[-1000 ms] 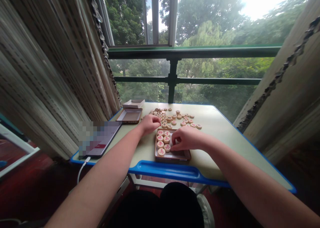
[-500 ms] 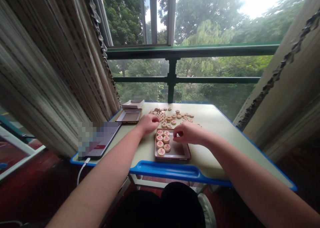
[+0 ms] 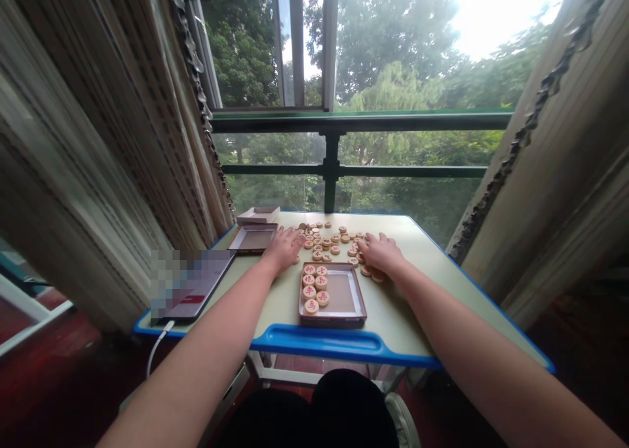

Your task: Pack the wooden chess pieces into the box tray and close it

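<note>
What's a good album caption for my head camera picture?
Left hand and right hand by scattered pieces; seven more in the near box.

Curtains (image 3: 113, 127) flank a bright window (image 3: 331, 48) above reddish floor (image 3: 49, 395).

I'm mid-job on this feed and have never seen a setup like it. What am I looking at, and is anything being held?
There is no machine here: these are a person's own bare hands, seen by a camera worn on the head, looking forward and down. On the pale table with blue edging sits an open box with seven round pieces, four in one column and three in the other. Loose pieces lie scattered beyond it. The left hand is at their left side; the right hand is over those at the right. The fingers hide whether either grips one. Off to the left are two more open trays and a flat dark device, partly pixelated.
</note>
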{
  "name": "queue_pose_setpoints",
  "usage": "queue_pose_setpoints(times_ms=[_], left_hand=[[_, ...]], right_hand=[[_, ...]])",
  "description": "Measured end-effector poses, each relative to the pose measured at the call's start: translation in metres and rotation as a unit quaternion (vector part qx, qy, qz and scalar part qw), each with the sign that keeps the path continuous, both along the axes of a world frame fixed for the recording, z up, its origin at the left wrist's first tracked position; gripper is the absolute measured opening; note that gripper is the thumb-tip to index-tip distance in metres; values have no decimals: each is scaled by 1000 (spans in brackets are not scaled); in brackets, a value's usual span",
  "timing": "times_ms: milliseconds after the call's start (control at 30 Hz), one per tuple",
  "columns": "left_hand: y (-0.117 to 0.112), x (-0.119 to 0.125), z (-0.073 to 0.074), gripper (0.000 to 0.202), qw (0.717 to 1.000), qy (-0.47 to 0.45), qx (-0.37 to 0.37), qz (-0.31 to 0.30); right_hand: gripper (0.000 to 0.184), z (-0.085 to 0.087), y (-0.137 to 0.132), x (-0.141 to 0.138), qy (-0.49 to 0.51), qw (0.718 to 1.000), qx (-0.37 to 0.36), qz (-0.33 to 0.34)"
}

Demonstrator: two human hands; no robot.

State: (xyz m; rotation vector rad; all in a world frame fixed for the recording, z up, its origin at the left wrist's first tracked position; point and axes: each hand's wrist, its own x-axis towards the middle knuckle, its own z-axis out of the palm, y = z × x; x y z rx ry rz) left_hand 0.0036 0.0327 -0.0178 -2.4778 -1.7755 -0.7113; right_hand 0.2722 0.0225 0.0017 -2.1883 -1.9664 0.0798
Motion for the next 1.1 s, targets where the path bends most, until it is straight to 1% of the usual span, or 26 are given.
queue_pose_setpoints(times_ms=[100, 200, 300, 367, 433, 533, 600, 733, 833, 900, 1000, 1100], left_hand=[[-3, 2, 4, 51, 1000, -29, 6, -7], [-7, 5, 4, 49, 998, -29, -3, -48], [-8, 8, 2, 52, 996, -21, -30, -76], [-8, 8, 1, 52, 996, -21, -36, -80], [-8, 9, 1, 52, 996, -25, -26, -80], [-9, 13, 4, 49, 996, -38, 6, -79], [-11, 17, 7, 48, 995, -49, 20, -84], [-19, 25, 11, 46, 991, -73, 21, -115], [-21, 27, 14, 46, 988, -94, 16, -123], [-18, 30, 18, 47, 987, -102, 6, -123], [-9, 39, 28, 46, 988, -70, -34, -132], [-1, 51, 40, 42, 985, 4, -78, -153]], right_hand=[[60, -5, 4, -2, 8, 1000, -20, 8], [59, -4, 4, -2, 10, 999, -13, 28], [55, -1, 2, -3, 17, 999, 19, 37], [51, 1, 0, -5, 13, 997, 60, 49], [46, 3, -1, -8, -1, 990, 105, 91], [41, 4, -4, -16, -11, 971, 137, 195], [41, 3, -7, -21, -6, 961, 140, 239], [41, 6, -11, -26, -17, 952, 126, 278], [41, 10, -11, -26, -33, 954, 111, 276], [41, 11, -10, -25, -35, 958, 111, 263], [43, 10, -7, -26, -32, 958, 113, 262], [44, 8, -4, -27, -22, 950, 90, 299]])
